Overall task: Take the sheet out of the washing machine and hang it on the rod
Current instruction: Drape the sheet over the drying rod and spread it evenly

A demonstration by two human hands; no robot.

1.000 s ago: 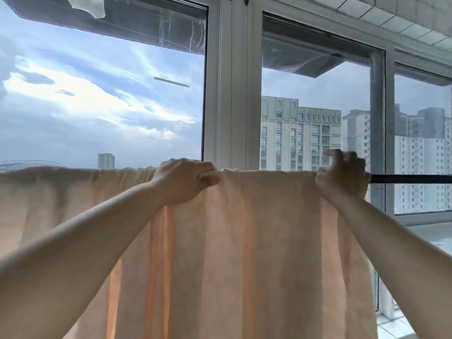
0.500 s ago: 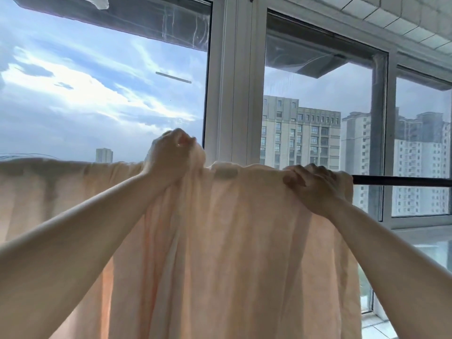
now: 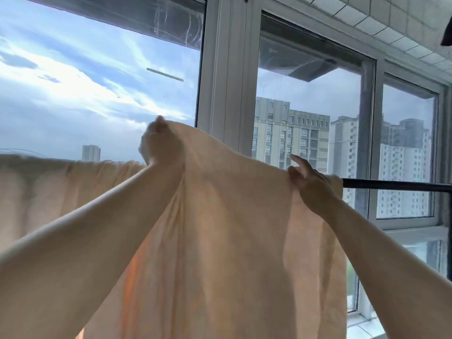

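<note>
Big glass windows [image 3: 97, 81] fill the view, set in pale white frames [image 3: 225, 81], and daylight pours through. Outside, blue sky streaked with white cloud on the left; tall apartment blocks [image 3: 291, 133] stand behind the middle and right panes. Overhead at top right runs a ceiling of small white tiles [image 3: 381, 18]. Low on the right, a white sill [image 3: 413, 232] and a strip of tiled floor [image 3: 362, 331].

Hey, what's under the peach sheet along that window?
The sheet drapes over a dark rod, bare only right of the right hand. The rest of the rod is covered. The left hand lifts a fold above it.
</note>
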